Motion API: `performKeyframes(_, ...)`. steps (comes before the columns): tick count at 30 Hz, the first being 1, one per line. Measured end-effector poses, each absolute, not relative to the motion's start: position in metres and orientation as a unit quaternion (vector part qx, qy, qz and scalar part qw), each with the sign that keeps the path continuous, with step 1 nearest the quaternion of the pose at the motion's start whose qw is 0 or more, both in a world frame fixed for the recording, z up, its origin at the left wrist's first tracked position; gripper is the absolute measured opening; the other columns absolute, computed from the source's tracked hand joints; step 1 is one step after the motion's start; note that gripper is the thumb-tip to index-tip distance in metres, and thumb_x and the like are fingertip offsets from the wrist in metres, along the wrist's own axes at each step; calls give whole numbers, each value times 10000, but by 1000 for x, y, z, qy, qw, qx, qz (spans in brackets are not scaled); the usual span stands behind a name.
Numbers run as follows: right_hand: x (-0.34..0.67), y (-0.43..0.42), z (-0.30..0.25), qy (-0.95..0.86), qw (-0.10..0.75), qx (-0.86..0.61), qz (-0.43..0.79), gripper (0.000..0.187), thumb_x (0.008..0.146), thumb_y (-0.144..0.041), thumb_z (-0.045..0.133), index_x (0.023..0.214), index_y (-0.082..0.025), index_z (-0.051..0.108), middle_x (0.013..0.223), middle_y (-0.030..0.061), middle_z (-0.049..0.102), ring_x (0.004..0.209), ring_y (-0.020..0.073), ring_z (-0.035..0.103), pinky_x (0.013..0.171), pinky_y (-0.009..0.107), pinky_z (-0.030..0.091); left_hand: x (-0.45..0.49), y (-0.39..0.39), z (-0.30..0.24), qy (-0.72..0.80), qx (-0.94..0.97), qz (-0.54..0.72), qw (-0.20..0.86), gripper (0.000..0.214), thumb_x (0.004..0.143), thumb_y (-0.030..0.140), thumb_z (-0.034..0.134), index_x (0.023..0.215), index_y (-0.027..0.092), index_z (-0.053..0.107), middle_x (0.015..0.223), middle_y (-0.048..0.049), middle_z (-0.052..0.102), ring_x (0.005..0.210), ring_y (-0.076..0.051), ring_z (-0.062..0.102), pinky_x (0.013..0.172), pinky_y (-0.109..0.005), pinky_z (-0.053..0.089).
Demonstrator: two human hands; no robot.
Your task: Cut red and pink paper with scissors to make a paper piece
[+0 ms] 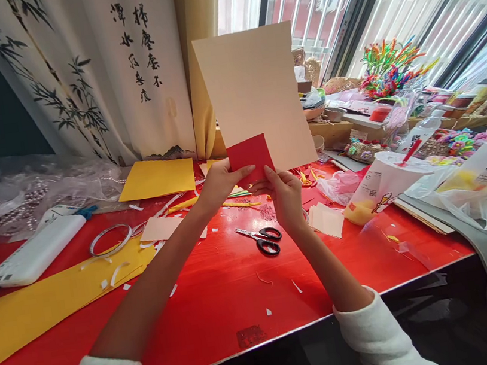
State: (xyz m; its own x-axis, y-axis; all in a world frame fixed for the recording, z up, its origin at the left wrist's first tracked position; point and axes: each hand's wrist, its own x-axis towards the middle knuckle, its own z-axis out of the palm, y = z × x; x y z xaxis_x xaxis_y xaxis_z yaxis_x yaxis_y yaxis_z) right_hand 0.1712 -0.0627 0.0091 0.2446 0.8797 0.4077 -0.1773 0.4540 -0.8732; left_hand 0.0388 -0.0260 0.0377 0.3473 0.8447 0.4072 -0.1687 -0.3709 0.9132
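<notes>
Both hands are raised over the red table, holding paper up in front of me. My left hand pinches the left edge of a small red paper square, its thumb across the front. On the square's lower right, my right hand has its thumb and fingers closed. Behind the square stands a large cream sheet of paper, upright and gripped along with it; which fingers bear the sheet is hidden. Scissors with black handles lie on the table below my hands.
Yellow paper strips and a tape roll lie at left, near a white box-like device. A yellow sheet is behind. Pale paper squares and a tilted drink cup sit at right.
</notes>
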Motion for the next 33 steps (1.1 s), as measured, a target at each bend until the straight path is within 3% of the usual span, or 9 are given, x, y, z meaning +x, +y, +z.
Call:
performKeyframes(3, 183, -72, 12, -522, 649, -413, 368, 269, 807, -440, 607, 899, -188, 603, 759, 23, 694, 665, 163, 670, 624, 299, 546, 37, -25, 39, 273, 645, 512, 497, 321, 648, 428, 744, 766, 137, 676, 723, -17, 659, 603, -113, 549, 604, -256, 447)
performKeyframes(6, 198, -101, 5, -637, 485, -528, 283, 320, 788, -380, 647, 1063, -227, 589, 901, 34, 693, 799, 189, 656, 725, 338, 517, 33, -20, 40, 285, 634, 516, 501, 329, 621, 417, 762, 762, 131, 680, 697, -17, 650, 524, -95, 518, 554, -259, 441)
performKeyframes(9, 209, -137, -13, -743, 245, -582, 221, 138, 827, -275, 587, 920, -198, 656, 946, 82, 673, 881, 239, 629, 780, 383, 478, 29, -16, 41, 289, 619, 524, 509, 339, 606, 407, 775, 778, 129, 687, 725, -27, 664, 514, -90, 520, 544, -258, 443)
performKeyframes(11, 212, -153, -26, -771, 188, -571, 210, 136, 832, -191, 547, 917, -185, 653, 1091, 112, 631, 997, 251, 603, 854, 384, 452, 26, -14, 42, 287, 607, 533, 515, 338, 600, 391, 783, 793, 130, 689, 752, -31, 674, 515, -87, 525, 546, -258, 448)
performKeyframes(19, 216, -136, -48, -755, 181, -614, 144, 180, 837, -203, 549, 1007, -161, 592, 1043, 111, 600, 986, 227, 574, 841, 327, 432, 14, -23, 58, 274, 609, 542, 511, 319, 613, 353, 792, 818, 130, 689, 755, -31, 673, 525, -91, 539, 553, -258, 466)
performKeyframes(23, 217, -121, -43, -748, 135, -631, 154, 96, 757, -236, 607, 817, -161, 608, 807, 61, 620, 740, 178, 575, 615, 261, 386, 12, -28, 62, 273, 603, 545, 515, 345, 596, 385, 800, 801, 127, 698, 745, -40, 673, 540, -96, 539, 552, -256, 472)
performKeyframes(25, 217, -118, -37, -727, 137, -631, 232, 71, 700, -227, 619, 707, -165, 584, 656, 18, 580, 616, 138, 524, 517, 238, 312, 10, -30, 61, 281, 603, 540, 516, 351, 580, 385, 809, 798, 131, 705, 751, -40, 678, 546, -99, 542, 560, -259, 476)
performKeyframes(29, 216, -131, -30, -604, 271, -557, 501, 118, 689, -241, 590, 777, -174, 549, 660, -12, 576, 525, 85, 445, 460, 205, 263, -2, -38, 58, 320, 607, 524, 505, 352, 579, 386, 810, 819, 145, 722, 669, -27, 666, 578, -129, 576, 584, -266, 480)
performKeyframes(33, 214, -154, -36, -481, 462, -467, 581, 316, 675, -296, 679, 907, -208, 482, 793, -5, 576, 544, 67, 395, 437, 178, 209, -17, -53, 61, 342, 611, 514, 496, 314, 601, 374, 801, 833, 174, 728, 683, -20, 673, 595, -130, 586, 609, -276, 489)
